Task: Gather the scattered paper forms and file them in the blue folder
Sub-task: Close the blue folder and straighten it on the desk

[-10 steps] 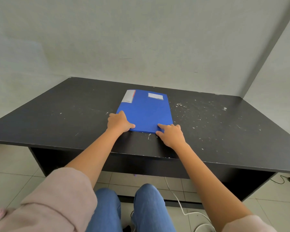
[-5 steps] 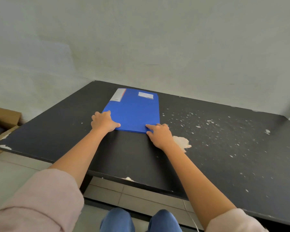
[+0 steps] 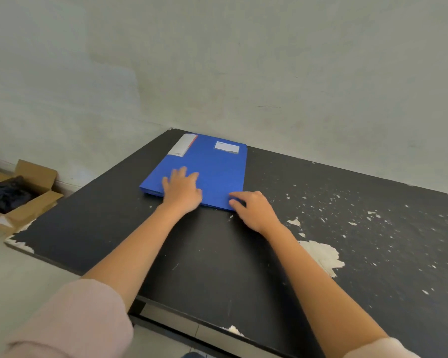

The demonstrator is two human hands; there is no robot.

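Note:
The blue folder point(image 3: 215, 169) lies closed and flat on the black table point(image 3: 207, 254), near its far left corner by the wall. It has a white label near its top edge and a white strip on its spine. My left hand point(image 3: 181, 188) rests flat on the folder's near left part, fingers spread. My right hand point(image 3: 254, 209) touches the folder's near right corner with its fingertips, the palm on the table. No loose paper forms are visible.
A cardboard box point(image 3: 21, 195) with dark cloth inside stands on the floor left of the table. The tabletop has chipped white patches point(image 3: 321, 254) at the right. A pale wall point(image 3: 243, 73) rises right behind the table.
The view has shifted left and closer. My left hand has slid from the folder's near edge onto its cover. The right hand stays at the near right corner.

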